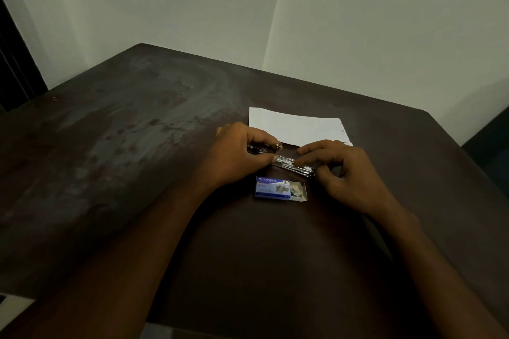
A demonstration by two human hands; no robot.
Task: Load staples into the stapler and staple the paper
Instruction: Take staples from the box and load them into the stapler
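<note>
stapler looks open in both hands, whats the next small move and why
Likely the right hand should press the staples down into the stapler: its fingers pinch the exposed metal rail, the left hand grips the other end, the staple box sits slid open, the paper lies behind.

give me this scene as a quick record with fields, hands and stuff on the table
surface: dark brown table
stapler: silver metal stapler, held between both hands
left hand: left hand grips the stapler's left end
right hand: right hand pinches its right end, index finger laid along it
staples: small blue cardboard staple box, inner tray slid out to the right, on the table nearer the person than the stapler
paper: white sheet of paper, flat on the table beyond the hands
</note>
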